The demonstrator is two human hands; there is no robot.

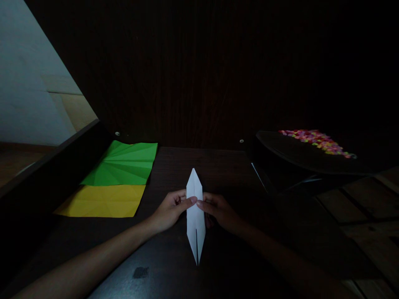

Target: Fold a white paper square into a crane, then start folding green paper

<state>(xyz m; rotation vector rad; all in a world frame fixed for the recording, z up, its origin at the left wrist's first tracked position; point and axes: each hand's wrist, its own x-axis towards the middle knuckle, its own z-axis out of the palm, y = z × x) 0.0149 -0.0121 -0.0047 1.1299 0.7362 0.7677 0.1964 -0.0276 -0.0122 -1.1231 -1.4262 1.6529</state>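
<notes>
No brand, label or writing can be read anywhere in the dim view. A narrow white folded paper piece (195,216), shaped as a long kite with a sharp tip at each end, lies at the middle of the dark brown wooden desk (174,265); its long axis runs almost straight away from the person, one tip pointing toward the dark wood-grain back panel (199,74) and the other toward the person, with a thin central slit showing in the near half. The left hand (170,209) pinches the paper's left edge at mid-length, thumb and forefinger closed on it; the right hand (218,209) pinches the right edge at the same level, fingertips of the two hands nearly meeting over the paper. The paper is smooth and matte, with crisp straight creases. At far left on the desk lie a green creased paper sheet (123,164), marked by a fan of radiating folds, and just nearer, touching it, a yellow creased paper sheet (101,201). At right stands a dark object with a curved top (296,155) bearing a scatter of small multicoloured pieces (316,140), too small to identify.
</notes>
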